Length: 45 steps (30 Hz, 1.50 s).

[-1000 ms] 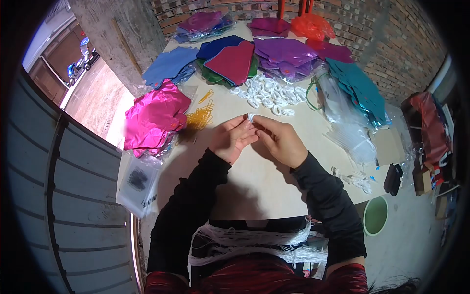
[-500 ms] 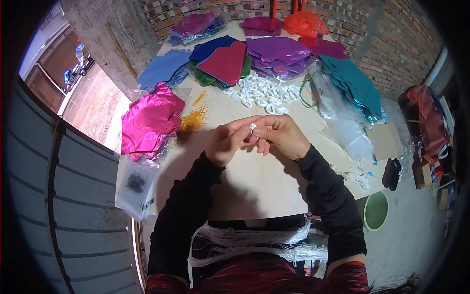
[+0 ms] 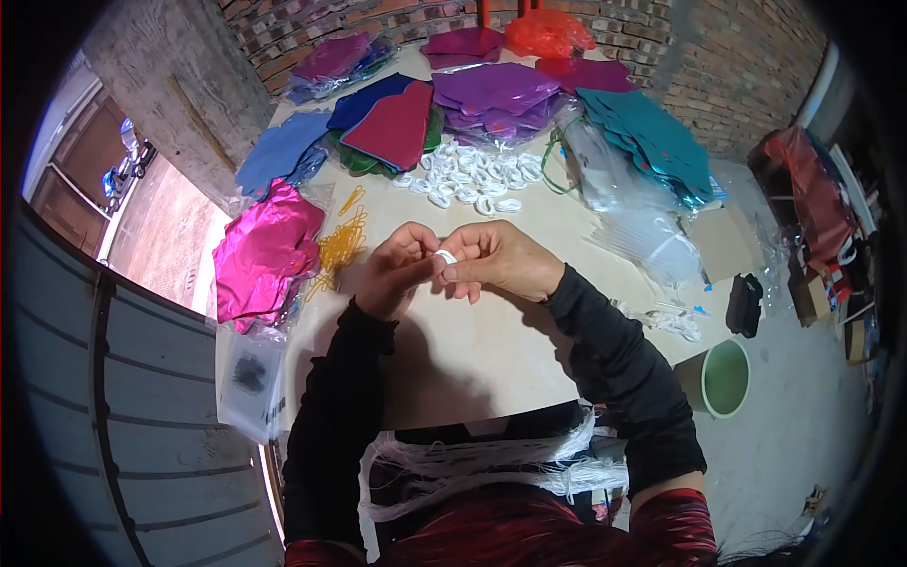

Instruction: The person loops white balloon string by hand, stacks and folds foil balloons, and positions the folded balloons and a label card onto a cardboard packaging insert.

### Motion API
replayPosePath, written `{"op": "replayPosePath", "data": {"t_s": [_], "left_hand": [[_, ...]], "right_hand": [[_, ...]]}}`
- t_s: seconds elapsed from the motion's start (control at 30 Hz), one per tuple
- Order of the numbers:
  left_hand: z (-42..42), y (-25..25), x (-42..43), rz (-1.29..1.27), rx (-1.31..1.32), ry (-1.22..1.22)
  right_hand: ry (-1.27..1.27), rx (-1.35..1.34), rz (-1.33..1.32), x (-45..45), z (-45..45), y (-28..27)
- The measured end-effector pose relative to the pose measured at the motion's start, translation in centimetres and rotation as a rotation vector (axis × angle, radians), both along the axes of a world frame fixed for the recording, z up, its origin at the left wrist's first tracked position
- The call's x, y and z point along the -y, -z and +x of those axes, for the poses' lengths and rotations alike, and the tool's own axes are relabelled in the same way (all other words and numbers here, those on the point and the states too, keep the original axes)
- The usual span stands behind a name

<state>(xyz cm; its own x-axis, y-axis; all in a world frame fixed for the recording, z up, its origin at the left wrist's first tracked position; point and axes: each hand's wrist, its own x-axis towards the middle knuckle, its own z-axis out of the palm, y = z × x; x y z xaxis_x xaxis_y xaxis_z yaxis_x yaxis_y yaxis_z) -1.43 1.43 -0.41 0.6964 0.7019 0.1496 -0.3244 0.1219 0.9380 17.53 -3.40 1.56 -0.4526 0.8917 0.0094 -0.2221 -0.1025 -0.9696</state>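
Between both hands, over the middle of the table (image 3: 453, 369), is a small white cord loop (image 3: 445, 257). My left hand (image 3: 397, 271) pinches it from the left, thumb against the loop. From the right, my right hand (image 3: 501, 261) grips it between thumb and forefinger. Beyond the hands lies a pile of white coiled loops (image 3: 472, 176). Yellow loops (image 3: 338, 248) lie left of my left hand, beside a shiny pink bag (image 3: 267, 253).
Stacked purple pieces (image 3: 496, 94), blue and red pieces (image 3: 389, 128) and teal pieces (image 3: 652, 142) line the back. Clear plastic bags (image 3: 652, 246) and white cords (image 3: 666, 321) lie right, near a black object (image 3: 744, 304). A green bucket (image 3: 726, 380) stands on the floor.
The camera view has shifted, so the table items appear farther left. My fingers have turned around the white loop, which both hands still hold together.
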Motion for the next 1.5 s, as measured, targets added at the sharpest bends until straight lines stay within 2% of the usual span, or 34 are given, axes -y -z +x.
{"op": "replayPosePath", "data": {"t_s": [0.17,0.27,0.4,0.5,0.6,0.7,0.73,0.83,0.9,1.0,1.07,1.1,1.17,1.23,1.27,1.37,1.4,1.5], "left_hand": [[0.3,1.3,-0.6,-0.037,0.111,-0.048],[1.2,1.2,0.1,-0.018,0.16,-0.091],[1.7,1.9,0.2,-0.131,0.209,-0.097],[1.8,1.2,0.6,-0.245,0.127,-0.106],[0.9,0.6,0.6,-0.08,-0.161,-0.155],[0.0,0.0,0.4,-0.013,-0.258,-0.161],[0.1,0.2,0.3,-0.031,-0.208,-0.177],[0.7,1.4,0.4,-0.093,-0.097,-0.215],[1.2,1.7,0.3,-0.12,-0.05,-0.243],[1.6,2.0,0.4,0.193,-0.393,-0.475],[1.5,0.9,0.7,0.088,-0.492,-0.453],[1.3,0.3,0.9,0.032,-0.541,-0.444],[1.0,1.0,0.6,0.012,-0.484,-0.444],[1.3,1.7,0.4,0.03,-0.406,-0.462],[1.3,1.9,0.3,-0.045,-0.352,-0.452],[1.3,2.8,-0.2,0.02,-0.286,-0.435],[1.1,2.7,-0.2,-0.046,-0.239,-0.385],[1.5,4.0,-0.6,0.098,-0.133,-0.415]], "right_hand": [[0.187,0.023,0.031,-0.1,-0.8,0.0],[0.405,0.039,0.107,-0.1,-0.8,0.2],[0.724,0.598,0.67,1.0,-2.2,0.1],[0.792,0.739,0.99,0.5,-2.1,0.8],[0.734,0.634,0.85,0.7,-2.0,0.7],[0.628,0.524,0.571,1.2,-2.1,-0.2],[0.59,0.496,0.461,1.3,-2.0,-0.5],[0.549,0.498,0.458,1.0,-1.9,0.2],[0.57,0.574,0.657,0.6,-1.9,0.9],[0.614,0.625,0.846,0.4,-2.4,1.7],[0.615,0.643,0.974,0.6,-3.0,1.8],[0.611,0.68,0.954,0.7,-3.2,2.0],[0.599,0.751,0.912,0.6,-3.7,2.6],[0.592,0.629,0.762,0.1,-3.4,3.1],[0.588,0.568,0.691,-0.3,-3.2,3.2],[0.46,0.19,0.288,-1.1,-2.4,3.6],[0.396,0.045,0.164,-1.1,-2.3,3.1],[0.468,0.073,0.192,-1.9,-1.0,3.5]]}}
